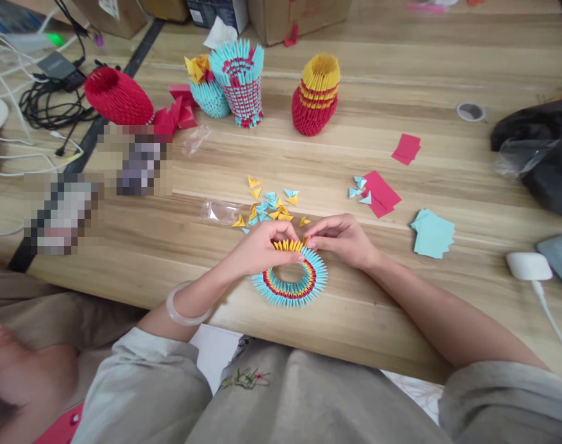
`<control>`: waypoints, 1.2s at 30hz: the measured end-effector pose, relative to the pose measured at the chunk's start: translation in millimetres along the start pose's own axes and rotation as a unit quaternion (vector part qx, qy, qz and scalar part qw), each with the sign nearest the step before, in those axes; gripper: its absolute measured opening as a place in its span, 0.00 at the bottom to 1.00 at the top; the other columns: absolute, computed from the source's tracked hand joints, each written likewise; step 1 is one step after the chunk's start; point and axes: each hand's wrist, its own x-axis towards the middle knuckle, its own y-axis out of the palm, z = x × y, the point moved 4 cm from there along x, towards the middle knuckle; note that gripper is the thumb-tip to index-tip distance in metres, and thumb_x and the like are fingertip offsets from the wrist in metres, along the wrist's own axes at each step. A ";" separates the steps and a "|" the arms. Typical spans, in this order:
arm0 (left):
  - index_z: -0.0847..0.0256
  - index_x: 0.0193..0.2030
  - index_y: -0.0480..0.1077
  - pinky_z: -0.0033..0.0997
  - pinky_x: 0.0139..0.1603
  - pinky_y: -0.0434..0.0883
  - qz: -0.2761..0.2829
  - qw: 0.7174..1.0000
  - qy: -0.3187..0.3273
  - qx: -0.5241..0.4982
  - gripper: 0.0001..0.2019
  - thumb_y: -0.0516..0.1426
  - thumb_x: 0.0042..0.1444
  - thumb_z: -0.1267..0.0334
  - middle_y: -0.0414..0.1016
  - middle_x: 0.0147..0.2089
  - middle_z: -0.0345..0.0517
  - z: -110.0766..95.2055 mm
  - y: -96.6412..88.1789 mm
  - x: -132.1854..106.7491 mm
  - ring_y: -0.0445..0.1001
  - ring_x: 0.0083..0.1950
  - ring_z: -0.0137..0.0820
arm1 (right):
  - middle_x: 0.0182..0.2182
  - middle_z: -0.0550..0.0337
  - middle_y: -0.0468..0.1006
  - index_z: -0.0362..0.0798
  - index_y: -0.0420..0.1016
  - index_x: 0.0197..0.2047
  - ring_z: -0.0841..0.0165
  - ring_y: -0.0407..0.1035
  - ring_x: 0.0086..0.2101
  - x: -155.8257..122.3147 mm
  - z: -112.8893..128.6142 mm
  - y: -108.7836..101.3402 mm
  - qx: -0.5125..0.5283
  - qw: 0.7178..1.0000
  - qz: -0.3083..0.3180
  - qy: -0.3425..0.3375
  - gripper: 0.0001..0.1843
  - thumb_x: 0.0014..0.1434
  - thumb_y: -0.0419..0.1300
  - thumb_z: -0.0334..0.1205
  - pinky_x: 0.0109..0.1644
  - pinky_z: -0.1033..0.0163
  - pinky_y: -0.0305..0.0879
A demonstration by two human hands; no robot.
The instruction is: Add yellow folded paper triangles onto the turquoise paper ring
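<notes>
A ring of folded paper pieces [293, 296], light blue outside with red and yellow rows within, lies near the table's front edge. Yellow pieces top part of its far side. My left hand [266, 248] grips the ring's far left side, thumb across the opening. At the far right of the ring, my right hand [340, 239] pinches a yellow folded paper piece [306, 240] against the rim. Loose yellow paper triangles [284, 216] and light blue paper triangles [262, 213] are scattered just beyond my hands.
Behind stand a red-and-yellow paper vase [315, 95], a blue-and-red paper vase [238, 86] and a red paper vase [118, 95]. Red sheets [381, 193] and light blue sheets [432, 234] lie right. A white charger [528, 266] is far right. Another person's hand [31, 370] is lower left.
</notes>
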 end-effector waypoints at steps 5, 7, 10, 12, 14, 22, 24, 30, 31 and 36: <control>0.64 0.29 0.68 0.22 0.25 0.63 -0.003 0.999 -0.046 -0.019 0.15 0.70 0.41 0.63 0.72 0.24 0.36 2.2 -0.5 0.3 0.68 0.24 0.23 | 0.26 0.62 0.84 0.51 0.85 0.32 0.76 0.75 0.25 0.4 0.4 -1.1 -0.011 1.000 0.012 -0.020 0.08 0.44 0.74 0.37 0.33 0.71 0.74; 0.64 0.29 0.67 0.22 0.24 0.63 -0.005 0.999 -0.049 -0.023 0.15 0.69 0.41 0.63 0.72 0.24 0.36 2.8 -0.9 0.2 0.68 0.24 0.23 | 0.25 0.63 0.83 0.52 0.85 0.32 0.77 0.73 0.25 0.6 1.1 -1.4 -0.017 0.999 0.014 -0.033 0.07 0.46 0.74 0.38 0.32 0.72 0.72; 0.64 0.30 0.68 0.21 0.23 0.63 -0.009 0.998 -0.049 -0.026 0.14 0.69 0.41 0.64 0.72 0.23 0.36 3.4 -1.3 0.2 0.67 0.23 0.23 | 0.24 0.63 0.82 0.53 0.85 0.33 0.77 0.71 0.25 0.6 2.5 -1.4 -0.031 0.998 0.017 -0.050 0.07 0.48 0.73 0.39 0.31 0.72 0.70; 0.64 0.30 0.68 0.21 0.23 0.63 -0.012 0.998 -0.049 -0.028 0.15 0.69 0.40 0.65 0.72 0.23 0.36 3.6 -1.6 0.3 0.67 0.23 0.23 | 0.24 0.63 0.81 0.54 0.85 0.34 0.77 0.71 0.25 0.5 3.5 -1.0 -0.037 0.997 0.019 -0.059 0.07 0.48 0.72 0.39 0.31 0.71 0.70; 0.64 0.30 0.68 0.22 0.24 0.63 -0.014 0.998 -0.049 -0.031 0.15 0.69 0.40 0.65 0.72 0.23 0.36 3.7 -2.0 0.3 0.68 0.23 0.23 | 0.25 0.63 0.81 0.54 0.85 0.35 0.76 0.70 0.25 0.4 4.1 -0.7 -0.041 0.997 0.021 -0.063 0.08 0.48 0.72 0.40 0.31 0.70 0.69; 0.64 0.30 0.69 0.22 0.27 0.63 -0.019 1.000 -0.005 0.003 0.11 0.66 0.43 0.65 0.73 0.26 0.38 1.8 -3.3 0.7 0.67 0.26 0.23 | 0.29 0.61 0.83 0.53 0.85 0.33 0.74 0.75 0.30 0.9 5.0 -0.1 -0.037 0.997 0.030 -0.057 0.08 0.46 0.74 0.38 0.35 0.68 0.73; 0.64 0.30 0.69 0.22 0.27 0.63 -0.019 1.000 0.004 0.011 0.10 0.66 0.43 0.65 0.73 0.27 0.38 1.9 -3.2 1.0 0.67 0.27 0.23 | 0.30 0.61 0.84 0.53 0.85 0.34 0.74 0.75 0.30 1.0 5.3 0.2 -0.037 0.997 0.034 -0.054 0.09 0.46 0.73 0.36 0.36 0.69 0.73; 0.64 0.30 0.69 0.22 0.27 0.62 -0.024 1.000 0.008 0.019 0.10 0.66 0.44 0.65 0.71 0.26 0.37 3.0 -3.2 0.7 0.66 0.26 0.22 | 0.32 0.61 0.83 0.51 0.85 0.33 0.74 0.75 0.31 0.5 6.1 1.1 -0.030 0.998 0.026 -0.052 0.07 0.47 0.73 0.38 0.36 0.68 0.73; 0.64 0.30 0.68 0.22 0.27 0.62 -0.023 0.999 0.007 0.020 0.10 0.66 0.44 0.65 0.71 0.25 0.37 3.1 -3.0 0.6 0.66 0.26 0.22 | 0.32 0.60 0.83 0.51 0.85 0.32 0.74 0.75 0.31 0.5 6.1 1.1 -0.028 0.998 0.026 -0.055 0.06 0.47 0.73 0.38 0.36 0.68 0.73; 0.64 0.29 0.69 0.22 0.27 0.62 -0.022 0.999 0.008 0.026 0.10 0.66 0.44 0.65 0.72 0.26 0.37 3.2 -2.2 0.5 0.66 0.26 0.22 | 0.24 0.62 0.81 0.49 0.84 0.29 0.77 0.71 0.24 1.9 3.0 -0.3 -0.011 0.999 0.033 -0.031 0.05 0.47 0.73 0.38 0.30 0.70 0.70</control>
